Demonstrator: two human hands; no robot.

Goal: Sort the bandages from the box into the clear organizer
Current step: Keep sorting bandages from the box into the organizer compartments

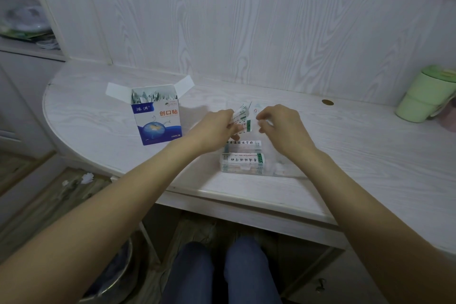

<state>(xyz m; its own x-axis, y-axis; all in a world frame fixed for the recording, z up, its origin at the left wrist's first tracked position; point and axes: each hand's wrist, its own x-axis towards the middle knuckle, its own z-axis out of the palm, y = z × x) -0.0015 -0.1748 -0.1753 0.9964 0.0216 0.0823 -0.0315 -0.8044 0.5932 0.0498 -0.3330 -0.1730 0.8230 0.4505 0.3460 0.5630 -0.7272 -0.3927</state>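
Two hands work above one white wood-grain desk (345, 145), which carries every item of the task. The largest item on the desk is the box (158, 118), standing upright with both top flaps open and wrapped bandages still packed inside; it sits well to the left of the work zone. Hazard: the left forearm crosses just beside it, and a sideways sweep could tip the box and spill its contents.

Next in size is the clear organizer (256, 160), lying near the desk's front edge. Its near compartments already hold stacked bandages (243, 164). Hazard: the walls are transparent and hard to make out, so a strip may land across a divider or in the wrong compartment; which cells remain free cannot be told. A push from either wrist could also slide the organizer toward the edge.

The left hand (217, 128) grips a fanned bundle of bandage strips (243, 118) over the organizer's far end. Hazard: a loose fan may shed several strips at once.

The right hand (278, 126) has curled fingers just beside the bundle; whether it pinches a strip cannot be told.
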